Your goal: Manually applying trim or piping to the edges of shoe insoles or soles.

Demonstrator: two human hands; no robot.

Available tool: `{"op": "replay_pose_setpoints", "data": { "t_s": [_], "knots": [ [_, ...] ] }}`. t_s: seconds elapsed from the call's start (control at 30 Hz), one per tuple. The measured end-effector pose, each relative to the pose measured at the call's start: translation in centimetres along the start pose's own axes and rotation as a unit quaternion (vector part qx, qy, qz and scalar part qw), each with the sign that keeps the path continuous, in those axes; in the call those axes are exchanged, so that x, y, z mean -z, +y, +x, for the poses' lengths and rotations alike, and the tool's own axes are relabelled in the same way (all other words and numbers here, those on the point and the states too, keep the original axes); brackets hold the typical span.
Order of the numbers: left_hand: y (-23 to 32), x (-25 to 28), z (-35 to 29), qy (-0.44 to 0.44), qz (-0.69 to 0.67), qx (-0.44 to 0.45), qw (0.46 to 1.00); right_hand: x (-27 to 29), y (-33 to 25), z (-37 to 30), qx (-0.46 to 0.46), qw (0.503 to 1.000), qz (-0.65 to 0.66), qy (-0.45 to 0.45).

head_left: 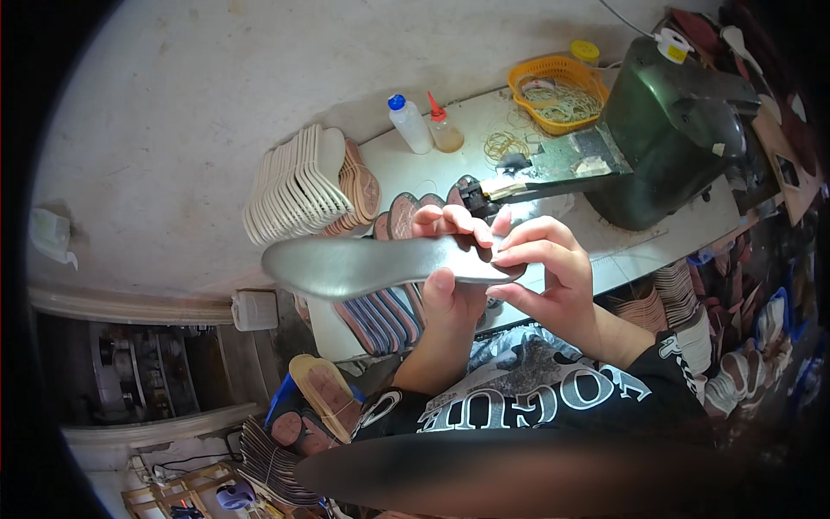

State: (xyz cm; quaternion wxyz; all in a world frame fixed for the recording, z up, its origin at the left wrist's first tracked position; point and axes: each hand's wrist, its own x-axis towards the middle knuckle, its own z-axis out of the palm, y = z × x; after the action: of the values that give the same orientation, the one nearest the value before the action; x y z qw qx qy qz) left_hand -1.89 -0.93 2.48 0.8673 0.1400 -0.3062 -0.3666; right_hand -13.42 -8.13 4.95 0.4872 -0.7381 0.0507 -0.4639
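A shiny silver-grey insole [346, 264] lies level across the front of me, its broad end to the left. My left hand [458, 304] grips it near the middle, thumb on the near edge and fingers over the far edge. At its narrow right end, my right hand [558, 272] pinches the edge between thumb and fingers. Just beyond both hands is the lit head of a green sewing machine [666, 130], its needle area partly hidden by my fingers. Several pinkish insoles [402, 216] stand behind the held one, and a row of dark blue and pink insoles [380, 320] shows beneath it.
On the white table [389, 177] stand a stack of cream insoles [298, 190], a blue-capped bottle [412, 127], a red-tipped bottle [445, 132] and a yellow basket [558, 126] of rubber bands. Bundled insoles [324, 389] sit at lower left; more stacks [679, 294] lie at right.
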Motion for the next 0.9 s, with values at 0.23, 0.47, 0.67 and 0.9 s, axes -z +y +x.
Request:
{"op": "replay_pose_setpoints", "data": {
  "t_s": [0.23,0.47,0.67,0.9],
  "knots": [
    [-0.2,0.2,-0.5,-0.023,0.044,-0.042,0.998,0.3,0.0,-0.6,-0.019,0.999,0.040,-0.011],
    [1.0,0.8,-0.3,0.024,0.043,-0.035,0.998,-0.3,0.2,-0.4,-0.054,0.992,0.087,-0.068],
    [5.6,6.2,-1.3,0.258,0.277,0.052,0.924,-0.3,1.4,-1.4,-0.114,0.979,0.029,-0.169],
    [6.0,12.3,-8.4,0.157,0.816,0.100,0.547,-0.7,7.2,-4.7,-0.151,0.919,-0.164,-0.325]
  ]
}}
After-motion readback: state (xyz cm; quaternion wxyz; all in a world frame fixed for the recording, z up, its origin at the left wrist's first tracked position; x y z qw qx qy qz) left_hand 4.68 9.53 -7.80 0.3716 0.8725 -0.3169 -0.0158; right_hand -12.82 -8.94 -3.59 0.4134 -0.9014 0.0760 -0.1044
